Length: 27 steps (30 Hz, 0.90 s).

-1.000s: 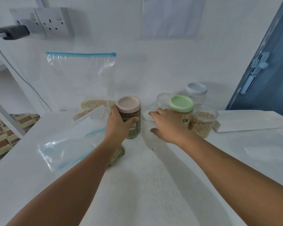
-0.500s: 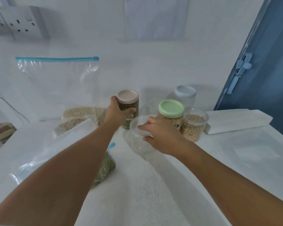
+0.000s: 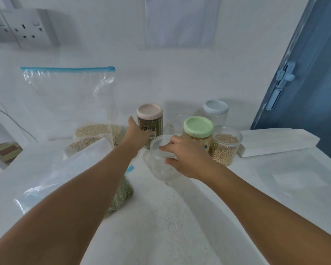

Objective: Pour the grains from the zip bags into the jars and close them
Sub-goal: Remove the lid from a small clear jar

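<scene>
The empty clear plastic jar (image 3: 163,159) is gripped at its open rim by the right hand (image 3: 185,159) and held tilted, near the table's middle, presumably to be filled next. The pink-lidded jar of green grains (image 3: 150,124), already closed, is clasped by the left hand (image 3: 137,135), seemingly to be set back. The blue-zipped clear bag of pale grains (image 3: 75,104) is propped against the wall, keeping its contents settled.

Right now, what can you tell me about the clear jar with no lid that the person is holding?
The empty jar is clear plastic, rounded, with a wide open mouth, no lid and nothing inside. It tilts towards the camera above the white counter, in front of the pink-lidded jar. The right hand grips its rim, fingers curled over the edge.
</scene>
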Tool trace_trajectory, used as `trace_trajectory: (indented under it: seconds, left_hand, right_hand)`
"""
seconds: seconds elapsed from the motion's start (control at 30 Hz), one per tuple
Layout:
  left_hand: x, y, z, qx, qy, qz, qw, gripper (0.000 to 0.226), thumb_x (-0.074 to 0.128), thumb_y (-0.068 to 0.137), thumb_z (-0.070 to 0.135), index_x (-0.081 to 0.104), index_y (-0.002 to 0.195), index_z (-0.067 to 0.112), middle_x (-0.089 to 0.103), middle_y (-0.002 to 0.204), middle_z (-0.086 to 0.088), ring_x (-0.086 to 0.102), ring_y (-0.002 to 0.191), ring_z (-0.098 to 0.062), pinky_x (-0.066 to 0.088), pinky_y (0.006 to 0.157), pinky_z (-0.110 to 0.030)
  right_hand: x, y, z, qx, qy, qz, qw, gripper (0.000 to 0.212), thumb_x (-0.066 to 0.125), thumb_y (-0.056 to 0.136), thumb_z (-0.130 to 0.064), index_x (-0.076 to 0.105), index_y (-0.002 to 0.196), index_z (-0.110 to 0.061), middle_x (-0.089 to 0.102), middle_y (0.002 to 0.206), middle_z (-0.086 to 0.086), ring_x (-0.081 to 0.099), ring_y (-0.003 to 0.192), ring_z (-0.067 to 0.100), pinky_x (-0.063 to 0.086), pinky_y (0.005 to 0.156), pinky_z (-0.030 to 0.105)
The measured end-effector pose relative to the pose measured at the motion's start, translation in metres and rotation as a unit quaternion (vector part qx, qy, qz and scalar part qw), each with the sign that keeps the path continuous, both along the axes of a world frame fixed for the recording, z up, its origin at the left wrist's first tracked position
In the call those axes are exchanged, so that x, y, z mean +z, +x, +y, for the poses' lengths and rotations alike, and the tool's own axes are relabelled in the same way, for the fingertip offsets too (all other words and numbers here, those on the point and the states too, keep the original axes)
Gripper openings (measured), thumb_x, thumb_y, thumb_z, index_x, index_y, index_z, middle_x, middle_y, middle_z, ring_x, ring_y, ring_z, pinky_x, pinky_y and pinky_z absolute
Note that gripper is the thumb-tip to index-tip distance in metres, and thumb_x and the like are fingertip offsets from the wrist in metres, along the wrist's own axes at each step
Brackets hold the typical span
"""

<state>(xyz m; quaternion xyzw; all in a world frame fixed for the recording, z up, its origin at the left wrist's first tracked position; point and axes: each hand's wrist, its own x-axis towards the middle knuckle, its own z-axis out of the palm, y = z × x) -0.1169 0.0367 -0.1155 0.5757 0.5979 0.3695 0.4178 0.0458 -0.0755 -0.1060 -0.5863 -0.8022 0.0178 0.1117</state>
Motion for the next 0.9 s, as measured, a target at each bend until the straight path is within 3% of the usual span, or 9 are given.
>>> trace_trajectory:
  seconds: [0.1,0.27,0.33,0.43,0.5,0.57,0.63,0.73,0.9]
  left_hand:
    - [-0.007,-0.004,-0.028,0.052,-0.01,-0.087,0.995,0.08,0.058,0.101,0.008,0.012,0.165,0.022,0.033,0.164,-0.011,0.035,0.148,-0.03,0.036,0.111,-0.045]
    - [-0.032,-0.011,-0.1,-0.015,0.008,-0.093,0.996,0.089,0.066,0.094,-0.003,0.019,0.163,0.027,0.032,0.165,-0.005,0.037,0.147,-0.023,0.044,0.107,-0.038]
    - [-0.042,-0.015,-0.117,-0.059,0.002,-0.059,0.997,0.105,0.081,0.085,0.007,0.015,0.163,0.029,0.028,0.166,-0.001,0.033,0.149,-0.022,0.039,0.112,-0.038]
    - [-0.049,-0.021,-0.127,-0.099,0.008,-0.033,0.994,0.136,0.1,0.059,0.041,0.014,0.163,0.035,0.031,0.161,0.009,0.035,0.145,-0.016,0.035,0.113,-0.035]
    - [-0.05,-0.023,-0.132,-0.127,0.022,-0.032,0.991,0.135,0.103,0.053,0.043,0.02,0.159,0.036,0.04,0.152,0.013,0.044,0.139,-0.013,0.041,0.11,-0.03]
    - [-0.052,-0.022,-0.136,-0.151,0.029,-0.028,0.988,0.125,0.103,0.058,0.034,0.026,0.157,0.032,0.047,0.148,0.012,0.048,0.135,-0.011,0.044,0.103,-0.024]
    - [-0.056,-0.02,-0.139,-0.153,0.043,-0.026,0.987,0.117,0.102,0.058,0.036,0.034,0.153,0.03,0.051,0.146,0.013,0.049,0.134,-0.007,0.044,0.098,-0.02]
    - [-0.061,-0.014,-0.14,-0.157,0.055,-0.031,0.986,0.104,0.103,0.055,0.038,0.044,0.141,0.034,0.055,0.14,0.018,0.051,0.131,0.0,0.048,0.104,-0.025]
    - [-0.063,-0.014,-0.135,-0.184,0.065,-0.014,0.981,0.11,0.102,0.044,0.055,0.048,0.138,0.038,0.059,0.136,0.023,0.054,0.128,0.006,0.05,0.11,-0.038]
  right_hand:
    - [0.0,0.001,-0.001,0.001,-0.001,-0.003,1.0,0.047,0.062,0.102,-0.042,0.056,0.148,-0.035,0.059,0.129,-0.001,0.053,0.12,0.024,0.041,0.092,0.038]
    - [-0.003,0.002,-0.004,0.016,0.007,0.005,1.0,0.045,0.066,0.099,-0.041,0.06,0.144,-0.034,0.062,0.126,-0.001,0.055,0.118,0.023,0.041,0.091,0.038]
    - [-0.001,0.005,-0.01,0.03,-0.002,0.005,1.0,0.045,0.067,0.099,-0.042,0.06,0.143,-0.037,0.061,0.126,-0.005,0.054,0.118,0.019,0.039,0.094,0.039]
    - [0.0,0.015,-0.027,0.059,-0.048,0.059,0.995,0.046,0.072,0.095,-0.039,0.062,0.14,-0.042,0.061,0.132,-0.014,0.053,0.124,0.009,0.037,0.11,0.041]
    - [0.004,0.021,-0.038,0.073,-0.083,0.116,0.987,0.039,0.071,0.094,-0.044,0.067,0.133,-0.045,0.061,0.13,-0.021,0.053,0.123,0.002,0.04,0.111,0.037]
    - [0.009,0.022,-0.048,0.064,-0.113,0.176,0.976,0.038,0.07,0.093,-0.054,0.068,0.13,-0.046,0.058,0.127,-0.024,0.054,0.115,-0.004,0.043,0.103,0.031]
    - [0.012,0.021,-0.053,0.03,-0.104,0.187,0.976,0.053,0.069,0.089,-0.065,0.062,0.137,-0.043,0.052,0.128,-0.019,0.049,0.115,-0.002,0.042,0.101,0.032]
    - [0.012,0.017,-0.057,-0.032,-0.105,0.096,0.989,0.089,0.062,0.08,-0.083,0.043,0.153,-0.037,0.039,0.147,-0.01,0.038,0.138,0.012,0.041,0.11,0.042]
    - [0.011,0.014,-0.064,-0.08,-0.098,0.048,0.991,0.111,0.057,0.071,-0.094,0.04,0.156,-0.024,0.036,0.156,-0.001,0.036,0.144,0.021,0.042,0.112,0.045]
